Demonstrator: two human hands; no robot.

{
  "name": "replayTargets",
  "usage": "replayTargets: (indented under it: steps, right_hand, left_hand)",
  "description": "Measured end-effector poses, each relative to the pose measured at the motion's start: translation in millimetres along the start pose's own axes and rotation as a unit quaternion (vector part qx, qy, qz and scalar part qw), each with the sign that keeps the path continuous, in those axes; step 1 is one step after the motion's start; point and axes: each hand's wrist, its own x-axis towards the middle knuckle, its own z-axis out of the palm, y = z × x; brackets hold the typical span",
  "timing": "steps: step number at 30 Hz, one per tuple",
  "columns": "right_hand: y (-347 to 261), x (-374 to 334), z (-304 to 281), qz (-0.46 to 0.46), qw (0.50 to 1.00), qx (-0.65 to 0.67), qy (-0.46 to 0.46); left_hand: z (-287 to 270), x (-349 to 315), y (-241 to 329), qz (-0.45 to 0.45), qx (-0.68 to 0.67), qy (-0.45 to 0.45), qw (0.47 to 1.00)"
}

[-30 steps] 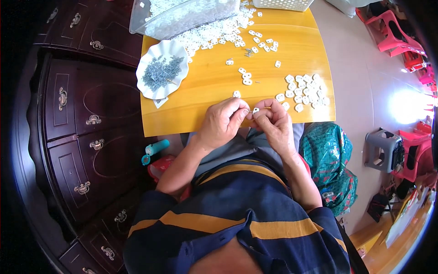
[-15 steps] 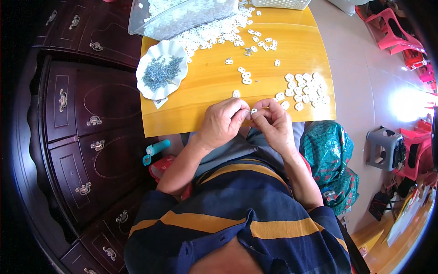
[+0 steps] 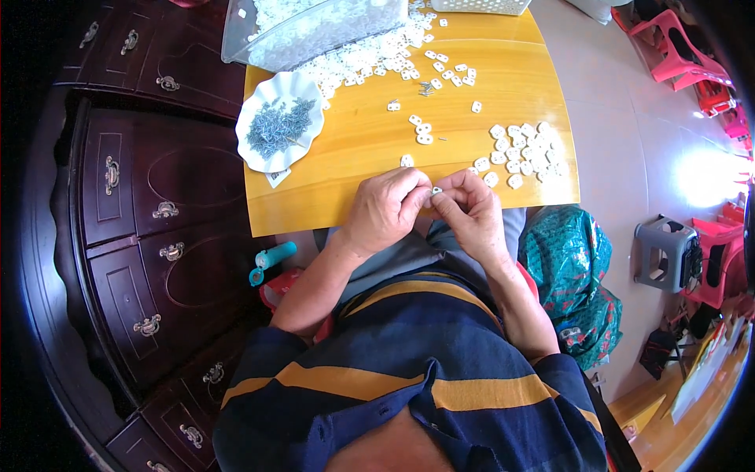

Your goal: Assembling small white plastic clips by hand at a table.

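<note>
Over the table's near edge my two hands meet, fingertips almost touching. Between the thumb and fingers of my right hand [image 3: 473,216] is a small white plastic piece [image 3: 436,190]. My left hand [image 3: 385,206] is closed in a pinch against it; whatever its fingertips hold is too small to make out. Just beyond lie a single white piece [image 3: 406,160], a short row of white pieces [image 3: 425,129] and one loose screw [image 3: 443,139]. To the right spreads a cluster of similar two-holed white pieces [image 3: 515,167]. A scalloped white dish [image 3: 245,145] holds many small metal screws [image 3: 275,130].
At the table's far side a clear plastic bin [image 3: 330,39] of white pieces stands beside a spilled heap [image 3: 377,51] and a white basket [image 3: 481,6]. Dark drawers [image 3: 177,197] line the left. A green bag [image 3: 566,275] and a grey stool [image 3: 664,252] are at right.
The view has shifted very slightly. My hands stay together at the table edge, with only a small finger movement around the white piece.
</note>
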Motion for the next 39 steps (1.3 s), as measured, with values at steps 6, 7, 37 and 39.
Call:
replayTargets:
  steps: [6, 7, 37, 39]
  right_hand:
    - [-6, 1, -4, 0.009, 1.000, 0.015, -0.004]
    - [-7, 1, -3, 0.011, 1.000, 0.011, -0.004]
    - [-6, 4, -19, 0.020, 0.990, 0.140, 0.001]
    - [-7, 4, -19, 0.022, 0.990, 0.140, 0.002]
  left_hand:
    - [2, 3, 3, 0.007, 0.006, -0.001, 1.000]
    - [2, 3, 3, 0.008, 0.007, -0.002, 1.000]
    - [5, 40, -30, 0.057, 0.241, 0.048, 0.968]
    - [6, 44, -35, 0.067, 0.241, 0.043, 0.967]
